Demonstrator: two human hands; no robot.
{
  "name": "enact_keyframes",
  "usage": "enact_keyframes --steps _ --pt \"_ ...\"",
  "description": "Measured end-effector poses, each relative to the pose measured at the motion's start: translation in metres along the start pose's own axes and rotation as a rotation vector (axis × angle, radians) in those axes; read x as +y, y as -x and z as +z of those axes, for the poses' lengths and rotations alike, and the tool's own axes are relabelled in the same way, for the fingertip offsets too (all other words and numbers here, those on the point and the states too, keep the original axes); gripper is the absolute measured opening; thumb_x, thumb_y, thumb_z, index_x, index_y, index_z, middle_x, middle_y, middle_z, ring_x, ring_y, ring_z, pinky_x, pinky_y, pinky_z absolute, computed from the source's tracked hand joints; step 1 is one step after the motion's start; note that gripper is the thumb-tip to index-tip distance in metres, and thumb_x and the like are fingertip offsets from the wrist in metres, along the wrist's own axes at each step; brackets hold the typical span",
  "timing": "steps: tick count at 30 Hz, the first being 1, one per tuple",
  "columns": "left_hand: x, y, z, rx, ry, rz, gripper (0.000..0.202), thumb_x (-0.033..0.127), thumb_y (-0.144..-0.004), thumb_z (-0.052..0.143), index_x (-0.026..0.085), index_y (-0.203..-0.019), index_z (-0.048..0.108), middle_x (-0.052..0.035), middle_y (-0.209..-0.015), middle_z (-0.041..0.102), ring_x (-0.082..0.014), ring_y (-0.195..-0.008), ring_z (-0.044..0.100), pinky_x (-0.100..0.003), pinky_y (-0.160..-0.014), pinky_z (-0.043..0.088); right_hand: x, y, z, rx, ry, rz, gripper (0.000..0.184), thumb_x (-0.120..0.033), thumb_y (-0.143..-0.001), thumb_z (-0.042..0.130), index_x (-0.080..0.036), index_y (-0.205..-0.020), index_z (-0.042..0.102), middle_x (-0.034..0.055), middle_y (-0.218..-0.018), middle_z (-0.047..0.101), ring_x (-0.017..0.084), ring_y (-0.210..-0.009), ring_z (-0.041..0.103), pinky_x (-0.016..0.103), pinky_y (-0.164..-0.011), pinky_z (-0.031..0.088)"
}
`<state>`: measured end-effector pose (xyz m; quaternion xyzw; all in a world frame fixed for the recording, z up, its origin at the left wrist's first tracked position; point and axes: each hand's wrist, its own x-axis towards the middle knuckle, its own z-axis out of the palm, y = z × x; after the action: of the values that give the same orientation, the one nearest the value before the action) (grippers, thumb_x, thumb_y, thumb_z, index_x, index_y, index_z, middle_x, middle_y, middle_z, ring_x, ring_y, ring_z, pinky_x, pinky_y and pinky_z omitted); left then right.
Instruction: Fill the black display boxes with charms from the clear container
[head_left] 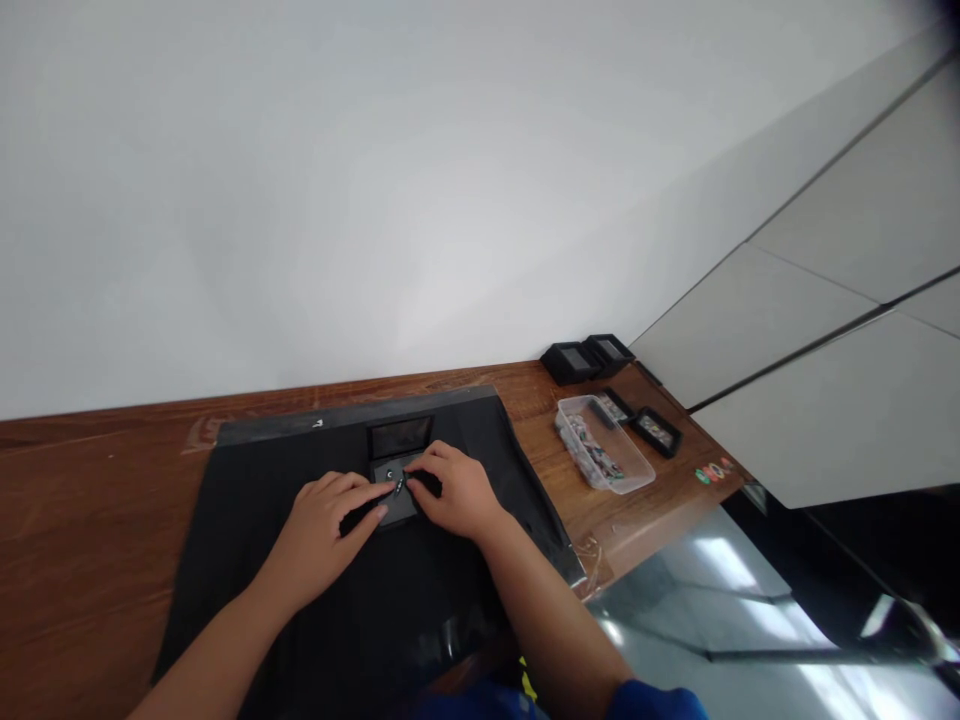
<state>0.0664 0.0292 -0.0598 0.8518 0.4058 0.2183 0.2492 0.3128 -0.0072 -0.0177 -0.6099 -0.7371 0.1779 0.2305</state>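
Both hands meet over a small dark grey box base point(395, 488) lying on a black mat point(247, 500). My left hand point(322, 530) pinches a thin black strip that runs back under its fingers. My right hand point(454, 490) grips the other black end close to a small shiny piece between the fingertips. Just behind the hands lies the box's open lid point(400, 437) with a glossy window.
The mat lies on a brown wooden table point(90, 520) against a white wall. At the right stand a clear plastic tub point(604, 443) of small parts, several small black boxes point(589, 357) and a few coloured stickers point(712, 472). The table edge drops to a shiny floor.
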Motion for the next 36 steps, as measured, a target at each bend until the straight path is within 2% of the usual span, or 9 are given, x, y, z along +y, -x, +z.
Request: enact_keyframes --steps 8,18,27,36 --pt "0.004 0.001 0.001 -0.019 -0.021 0.024 0.028 0.048 -0.105 0.063 0.043 -0.120 0.086 -0.0014 -0.101 0.075 -0.0235 -0.094 0.068 -0.045 -0.094 0.046 -0.002 0.001 0.000 -0.016 0.077 0.017 0.024 -0.035 -0.100 0.073 -0.027 -0.120 0.083 0.0063 -0.117 0.078 0.022 -0.105 0.075 0.033 -0.088 0.060" --pt "0.013 0.003 0.005 0.003 -0.075 0.011 0.033 0.046 -0.107 0.058 0.040 -0.129 0.082 -0.0026 -0.100 0.075 -0.0245 -0.096 0.065 -0.046 -0.094 0.039 0.001 0.001 0.003 -0.014 0.106 0.023 0.026 -0.041 -0.100 0.076 -0.030 -0.122 0.085 0.0062 -0.116 0.077 0.021 -0.103 0.074 0.031 -0.086 0.060" --pt "0.011 0.003 0.003 -0.019 -0.036 -0.005 0.038 0.049 -0.108 0.057 0.041 -0.137 0.078 -0.0022 -0.101 0.076 -0.0262 -0.097 0.065 -0.047 -0.095 0.038 0.001 -0.005 0.010 -0.012 0.136 -0.004 0.030 -0.039 -0.106 0.069 -0.030 -0.132 0.083 0.0072 -0.117 0.077 0.023 -0.109 0.075 0.032 -0.089 0.061" --pt "0.012 0.002 -0.001 -0.007 0.043 -0.011 0.036 0.049 -0.105 0.061 0.042 -0.135 0.079 -0.0017 -0.102 0.077 -0.0259 -0.096 0.067 -0.046 -0.094 0.041 0.001 -0.006 0.013 0.000 0.126 -0.011 0.031 -0.040 -0.108 0.068 -0.032 -0.133 0.082 0.0063 -0.116 0.077 0.021 -0.107 0.074 0.030 -0.091 0.059"
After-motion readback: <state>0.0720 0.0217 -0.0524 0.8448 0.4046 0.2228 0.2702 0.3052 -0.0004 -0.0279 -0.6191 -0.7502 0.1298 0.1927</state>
